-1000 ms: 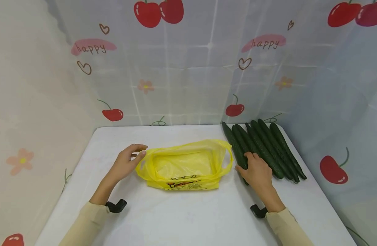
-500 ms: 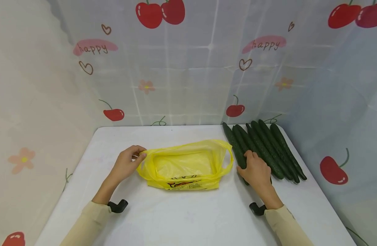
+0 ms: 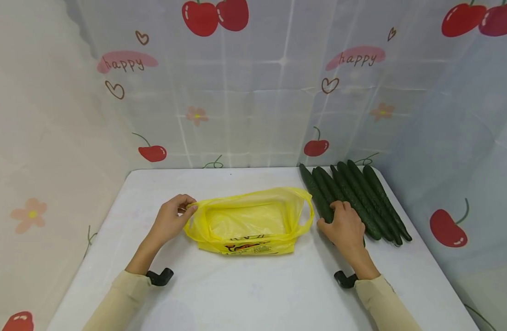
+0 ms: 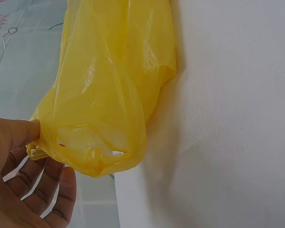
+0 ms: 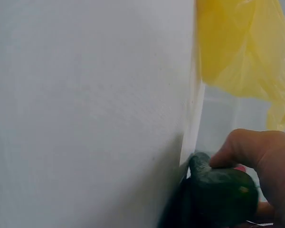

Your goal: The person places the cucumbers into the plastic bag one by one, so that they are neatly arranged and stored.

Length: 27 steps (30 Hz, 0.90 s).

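A yellow plastic bag (image 3: 247,218) lies on the white table, its mouth gaping and its handles at either side. At its left handle, my left hand (image 3: 170,216) pinches the thin plastic between thumb and forefinger; the left wrist view shows the other fingers loosely bent behind the bag (image 4: 97,90). Right of the bag, my right hand (image 3: 345,230) grips the near part of the leftmost cucumber (image 3: 316,193). Its blunt end shows in the right wrist view, where my thumb presses the cucumber (image 5: 223,194) and the other fingers are mostly hidden.
Several more dark green cucumbers (image 3: 371,200) lie side by side toward the table's right back corner. A printed curtain (image 3: 253,92) hangs behind the white table (image 3: 253,294). Black wrist mounts (image 3: 160,277) stick out below both hands.
My left thumb and forefinger have come together on the bag's handle. My right thumb and fingers have closed on the cucumber, and its near end is less visible. The bag has hardly moved.
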Motion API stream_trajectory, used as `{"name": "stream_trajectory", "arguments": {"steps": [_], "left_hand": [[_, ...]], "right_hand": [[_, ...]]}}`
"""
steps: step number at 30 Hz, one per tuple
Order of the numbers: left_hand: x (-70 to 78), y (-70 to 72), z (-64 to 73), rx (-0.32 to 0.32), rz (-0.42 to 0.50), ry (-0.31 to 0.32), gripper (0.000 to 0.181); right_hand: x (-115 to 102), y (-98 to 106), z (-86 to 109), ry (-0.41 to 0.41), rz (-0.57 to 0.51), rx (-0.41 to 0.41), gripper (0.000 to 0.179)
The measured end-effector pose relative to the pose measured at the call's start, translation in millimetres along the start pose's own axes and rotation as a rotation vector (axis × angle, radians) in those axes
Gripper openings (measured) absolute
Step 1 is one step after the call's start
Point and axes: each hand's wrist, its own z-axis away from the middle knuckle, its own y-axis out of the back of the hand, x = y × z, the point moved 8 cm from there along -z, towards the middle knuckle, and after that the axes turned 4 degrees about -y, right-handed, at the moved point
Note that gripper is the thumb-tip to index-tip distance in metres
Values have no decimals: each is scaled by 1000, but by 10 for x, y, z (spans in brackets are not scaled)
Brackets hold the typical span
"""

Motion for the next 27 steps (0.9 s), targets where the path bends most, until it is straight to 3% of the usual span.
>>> {"name": "stream_trajectory", "arguments": {"steps": [15, 19, 27], "left_hand": [[-3, -38, -13, 10, 28, -14, 15], [3, -37, -13, 22, 33, -15, 15], [-1, -95, 3, -36, 31, 44, 44]], "right_hand": [[175, 167, -94, -61, -290, 72, 44], [200, 191, -127, -59, -322, 84, 43], [313, 244, -143, -89, -356, 102, 43]]}}
